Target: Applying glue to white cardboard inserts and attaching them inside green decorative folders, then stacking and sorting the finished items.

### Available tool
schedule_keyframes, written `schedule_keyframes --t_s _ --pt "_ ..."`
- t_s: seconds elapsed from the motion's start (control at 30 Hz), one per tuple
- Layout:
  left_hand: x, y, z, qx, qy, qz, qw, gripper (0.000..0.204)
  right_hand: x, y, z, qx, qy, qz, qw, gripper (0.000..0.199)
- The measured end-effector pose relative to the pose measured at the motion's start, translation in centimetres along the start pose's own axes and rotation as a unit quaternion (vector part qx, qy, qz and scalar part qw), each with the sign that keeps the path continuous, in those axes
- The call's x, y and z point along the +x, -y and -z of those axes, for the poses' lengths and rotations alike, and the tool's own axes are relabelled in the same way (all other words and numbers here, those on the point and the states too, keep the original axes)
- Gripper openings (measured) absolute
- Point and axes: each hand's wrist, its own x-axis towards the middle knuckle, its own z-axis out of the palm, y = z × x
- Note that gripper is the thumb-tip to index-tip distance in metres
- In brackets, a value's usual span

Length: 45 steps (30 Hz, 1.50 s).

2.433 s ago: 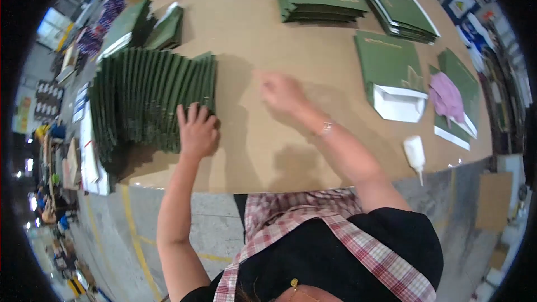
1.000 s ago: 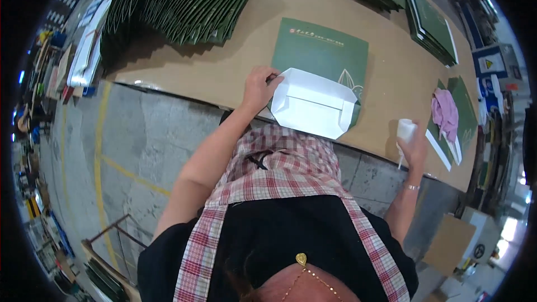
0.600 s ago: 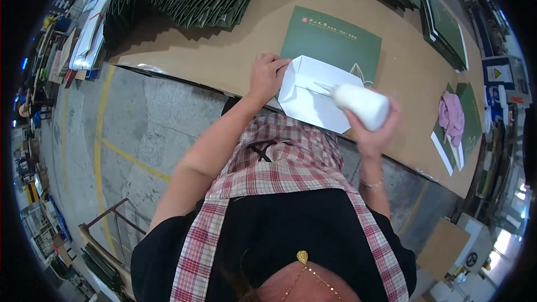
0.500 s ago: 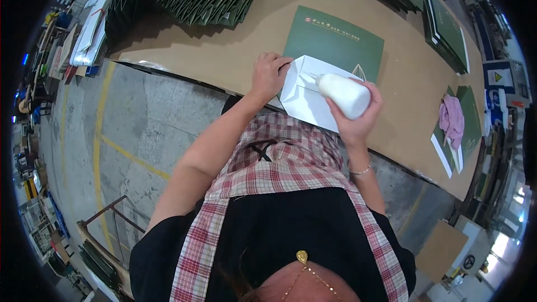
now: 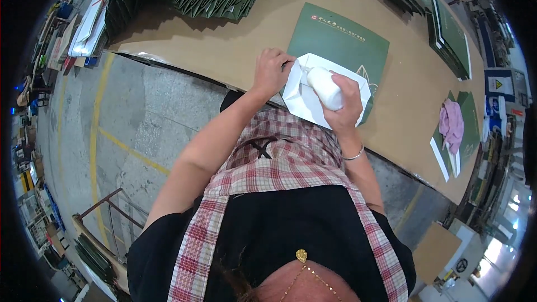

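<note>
green flat paper bag [image 5: 341, 45], yellow warning sign [image 5: 497, 84]

The right hand [image 5: 342, 113], which a second ago was out at the table's right end by the pink cloth [image 5: 452, 124], now sits over the white folded flap [image 5: 306, 96] of the green paper bag [image 5: 341, 50], gripping the white glue bottle [image 5: 324, 86]. The bottle now lies lower and further left, its tip close to the left hand [image 5: 272, 71].
</note>
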Motion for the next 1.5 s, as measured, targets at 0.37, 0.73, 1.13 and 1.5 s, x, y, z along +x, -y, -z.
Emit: schedule_keyframes --t_s 0.37,0.73,1.13,1.5 --pt "0.1 -0.1 0.1 0.008 0.002 -0.004 1.000 0.012 0.6 -0.3 0.3 -0.007 -0.001 0.006 1.000 0.064" --pt "-0.2 0.1 -0.1 0.002 0.004 -0.021 1.000 0.012 -0.4 1.7 4.3 -0.032 -0.067 -0.021 0.997 0.069" --pt "0.4 0.5 0.3 0.027 0.017 -0.028 0.999 0.011 -5.0 0.4 12.9 -0.139 -0.112 -0.088 0.980 0.064" --pt "0.2 0.3 0.1 0.035 0.014 -0.035 0.999 0.011 -4.4 -0.8 12.7 -0.170 -0.068 -0.096 0.978 0.060"
